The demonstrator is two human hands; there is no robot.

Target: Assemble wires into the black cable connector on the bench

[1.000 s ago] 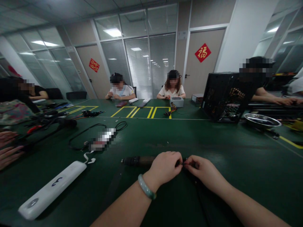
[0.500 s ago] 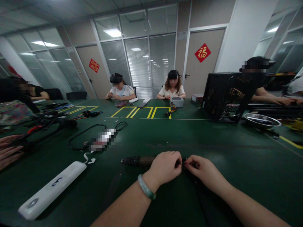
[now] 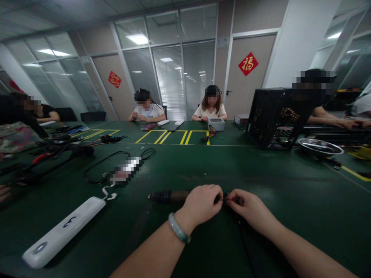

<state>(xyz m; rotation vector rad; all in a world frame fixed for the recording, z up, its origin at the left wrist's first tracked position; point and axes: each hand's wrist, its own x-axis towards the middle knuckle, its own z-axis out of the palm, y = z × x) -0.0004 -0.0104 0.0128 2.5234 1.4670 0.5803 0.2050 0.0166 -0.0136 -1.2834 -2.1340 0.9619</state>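
Note:
My left hand (image 3: 201,204), with a pale green bangle (image 3: 179,227) on its wrist, and my right hand (image 3: 249,210) meet at the middle of the near table edge. Their fingertips pinch a tiny metal cable end (image 3: 222,199) from both sides. A thin black cable (image 3: 246,239) seems to run from it toward me, though it is hard to see against the dark mat. Directly behind my left hand lies a dark cylindrical tool (image 3: 168,197), its black tip pointing left.
A white power strip (image 3: 63,231) marked with a number lies to my left, past a black coiled cable (image 3: 101,166). Further off are a black computer case (image 3: 275,117), a metal tray (image 3: 320,147), and several seated co-workers.
My hands stay almost still on the cable end. The co-worker's hand at the left edge has drawn back, mostly out of view.

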